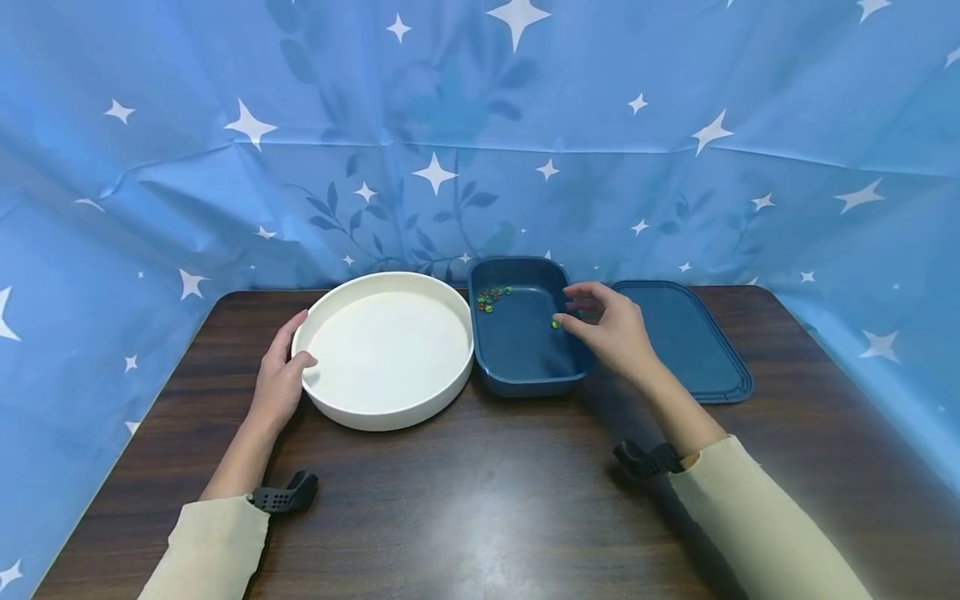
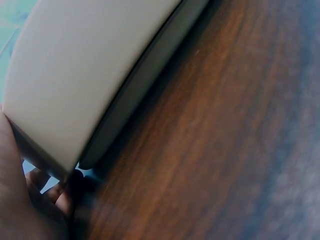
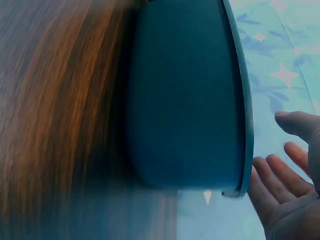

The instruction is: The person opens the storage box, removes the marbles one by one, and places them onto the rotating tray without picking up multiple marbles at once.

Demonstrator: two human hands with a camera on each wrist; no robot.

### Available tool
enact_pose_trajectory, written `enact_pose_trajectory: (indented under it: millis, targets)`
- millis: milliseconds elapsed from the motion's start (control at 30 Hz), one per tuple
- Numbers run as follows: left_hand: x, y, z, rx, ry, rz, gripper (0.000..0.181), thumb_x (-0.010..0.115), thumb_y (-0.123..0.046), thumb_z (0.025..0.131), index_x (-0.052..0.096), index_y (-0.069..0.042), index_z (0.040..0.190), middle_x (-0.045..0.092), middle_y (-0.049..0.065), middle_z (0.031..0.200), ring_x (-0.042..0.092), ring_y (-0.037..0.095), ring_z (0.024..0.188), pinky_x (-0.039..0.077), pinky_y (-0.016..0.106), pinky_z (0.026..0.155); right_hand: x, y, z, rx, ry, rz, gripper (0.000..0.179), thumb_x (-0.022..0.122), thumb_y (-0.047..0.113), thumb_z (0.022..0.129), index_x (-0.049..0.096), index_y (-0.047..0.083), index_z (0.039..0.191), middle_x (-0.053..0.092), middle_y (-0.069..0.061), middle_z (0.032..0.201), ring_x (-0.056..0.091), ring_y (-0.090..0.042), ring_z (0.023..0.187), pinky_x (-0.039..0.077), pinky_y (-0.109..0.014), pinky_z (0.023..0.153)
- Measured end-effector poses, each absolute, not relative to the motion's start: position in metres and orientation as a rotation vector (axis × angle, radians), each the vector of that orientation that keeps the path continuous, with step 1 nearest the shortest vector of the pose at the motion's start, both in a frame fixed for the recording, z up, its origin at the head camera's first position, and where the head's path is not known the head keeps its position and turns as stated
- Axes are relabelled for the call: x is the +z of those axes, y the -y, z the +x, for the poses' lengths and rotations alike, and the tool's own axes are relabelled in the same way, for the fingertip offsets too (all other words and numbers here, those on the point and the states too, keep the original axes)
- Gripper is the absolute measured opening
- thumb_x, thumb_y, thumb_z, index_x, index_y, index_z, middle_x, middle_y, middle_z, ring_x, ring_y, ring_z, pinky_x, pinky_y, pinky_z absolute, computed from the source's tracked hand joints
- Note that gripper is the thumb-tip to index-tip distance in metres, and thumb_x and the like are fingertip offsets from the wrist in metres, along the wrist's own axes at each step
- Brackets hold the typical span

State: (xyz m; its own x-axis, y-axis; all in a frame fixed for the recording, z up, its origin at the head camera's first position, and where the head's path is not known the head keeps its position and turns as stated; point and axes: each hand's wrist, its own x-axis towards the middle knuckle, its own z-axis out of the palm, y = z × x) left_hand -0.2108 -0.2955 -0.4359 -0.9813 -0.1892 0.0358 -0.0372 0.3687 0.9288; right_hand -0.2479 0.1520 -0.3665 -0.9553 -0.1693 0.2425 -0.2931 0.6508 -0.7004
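My left hand [image 1: 279, 385] grips the left rim of a shallow round white tray [image 1: 386, 400], thumb over the edge and fingers along the outer wall. The left wrist view shows the tray's pale side wall [image 2: 95, 65] close up, beside part of that hand. My right hand [image 1: 611, 329] is over the right rim of a deep blue rectangular container [image 1: 528, 387], its thumb and fingers spread apart. A small green bead-like piece [image 1: 555, 324] shows by the thumb tip; whether it touches the thumb I cannot tell. Several small green and red pieces [image 1: 491, 297] lie in the container's left part.
A flat blue lid [image 1: 678, 333] lies on the table right of the container, partly behind the right arm. The round tray and container stand side by side, almost touching. All rest on a dark wooden table [image 1: 450, 492], with a blue star-patterned curtain [image 1: 480, 192] behind.
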Motion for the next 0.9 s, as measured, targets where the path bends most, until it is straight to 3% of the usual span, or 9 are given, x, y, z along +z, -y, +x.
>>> enact_pose_trajectory:
  millis: [200,467,900]
  targets:
    - [-0.435,0.295,-0.212,-1.687,2.468,0.195,0.078,0.043,-0.002,0.088,0.027,-0.023,0.162,0.023,0.002,0.170,0.020,0.028,0.157,0.022,0.053,0.121,-0.364,-0.135,-0.253,1.059,2.946,0.433,0.062,0.073,0.027,0.092,0.048,0.012,0.148,0.052,-0.015,0.151,0.057,-0.036,0.133,0.052,-0.053,0.099]
    - [-0.436,0.296,-0.212,-1.689,2.473,0.206,0.078,0.043,-0.002,0.088,0.027,-0.024,0.162,0.023,0.002,0.170,0.020,0.028,0.156,0.022,0.053,0.121,-0.371,-0.109,-0.263,0.872,3.177,0.387,0.094,0.074,0.035,0.090,0.020,0.008,0.162,0.024,-0.024,0.165,0.029,-0.043,0.150,0.034,-0.060,0.116]
    - [-0.438,0.298,-0.214,-1.707,2.459,0.206,0.079,0.043,-0.001,0.088,0.027,-0.024,0.162,0.023,0.001,0.169,0.021,0.028,0.156,0.023,0.053,0.120,-0.386,-0.099,-0.286,1.162,3.249,0.115,0.096,0.073,0.034,0.091,0.015,0.010,0.163,0.017,-0.023,0.167,0.023,-0.040,0.153,0.029,-0.057,0.120]
